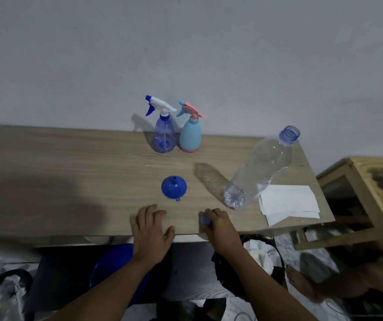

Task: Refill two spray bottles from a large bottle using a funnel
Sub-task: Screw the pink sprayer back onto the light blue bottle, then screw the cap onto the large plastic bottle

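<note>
A light wood-grain tabletop (70, 163) stands against a pale grey wall. At its far edge two spray bottles stand upright, side by side and just touching or nearly so: a translucent blue plastic spray bottle with a white and blue trigger head (164, 132) on the left, and an opaque light blue spray bottle with a pink trigger head and pink base (190, 133) on the right. Nearer the person, a small blue plastic funnel (174, 187) rests mouth-down on the tabletop with its spout pointing up. To the right stands a large clear plastic bottle with a blue-tinted neck (261, 167), uncapped; it looks nearly empty. Just beside its base lies a stack of white paper sheets (288, 202).

The left hand (150, 230) rests flat at the near edge of the tabletop, its grip open and fingers spread, holding nothing. The right hand (218, 227) sits beside it with its grip closed around a small blue bottle cap (205, 220), pressed at the tabletop's edge. The funnel lies just beyond both hands, untouched.
</note>
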Tool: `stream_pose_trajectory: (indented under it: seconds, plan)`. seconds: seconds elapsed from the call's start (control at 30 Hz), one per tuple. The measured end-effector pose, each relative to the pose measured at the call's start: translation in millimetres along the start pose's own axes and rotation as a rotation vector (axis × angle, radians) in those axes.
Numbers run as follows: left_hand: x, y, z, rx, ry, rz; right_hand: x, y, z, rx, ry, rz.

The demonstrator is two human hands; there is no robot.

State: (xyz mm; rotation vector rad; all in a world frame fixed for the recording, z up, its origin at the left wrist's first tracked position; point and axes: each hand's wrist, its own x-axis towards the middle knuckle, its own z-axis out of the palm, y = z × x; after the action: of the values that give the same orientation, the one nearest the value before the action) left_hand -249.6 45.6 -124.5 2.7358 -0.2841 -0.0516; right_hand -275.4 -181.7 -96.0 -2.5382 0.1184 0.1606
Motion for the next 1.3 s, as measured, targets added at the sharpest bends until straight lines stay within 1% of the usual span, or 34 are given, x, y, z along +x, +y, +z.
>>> stream_pose_trajectory:
  seconds: [0.17, 0.23, 0.33, 0.37, 0.43, 0.53, 0.6, 0.67, 0.73, 0.83, 0.97, 1.17, 1.23, 1.3]
  plan:
    - [-1, 49, 7, -0.037, -0.052, 0.156, -27, 25, -23, 0.134, 0.147, 0.095]
    - [1, 62, 9, -0.005, -0.099, 0.149, -37, 37, -46, 0.178, 0.25, 0.17]
    - [5, 81, 2, -0.007, -0.146, 0.08, -42, 51, -92, 0.278, 0.425, 0.262]
    - [9, 91, -5, -0.048, -0.182, 0.051, -40, 53, -110, 0.324, 0.483, 0.269]
    - [23, 117, -22, -0.23, -0.213, 0.005, -33, 51, -153, 0.417, 0.565, 0.252]
    - [50, 160, -51, -0.527, -0.112, 0.057, -17, 39, -219, 0.458, 0.606, 0.113]
    - [66, 187, -72, -0.7, -0.062, 0.102, -7, 26, -257, 0.477, 0.587, -0.026]
    - [78, 209, -92, -0.799, -0.01, 0.151, 0, 9, -287, 0.49, 0.521, -0.142]
    - [85, 227, -110, -0.828, 0.025, 0.212, 5, -7, -309, 0.455, 0.423, -0.252]
    - [87, 244, -123, -0.802, 0.066, 0.254, 12, -21, -325, 0.331, 0.293, -0.375]
    - [84, 252, -124, -0.748, 0.145, 0.241, 21, -28, -332, 0.178, 0.177, -0.433]
    - [81, 257, -124, -0.753, 0.168, 0.189, 33, -30, -337, 0.031, 0.073, -0.467]
    - [80, 259, -124, -0.768, 0.175, 0.176, 37, -30, -338, 0.013, 0.039, -0.465]
    - [79, 261, -125, -0.78, 0.181, 0.165, 40, -30, -337, 0.062, 0.063, -0.448]
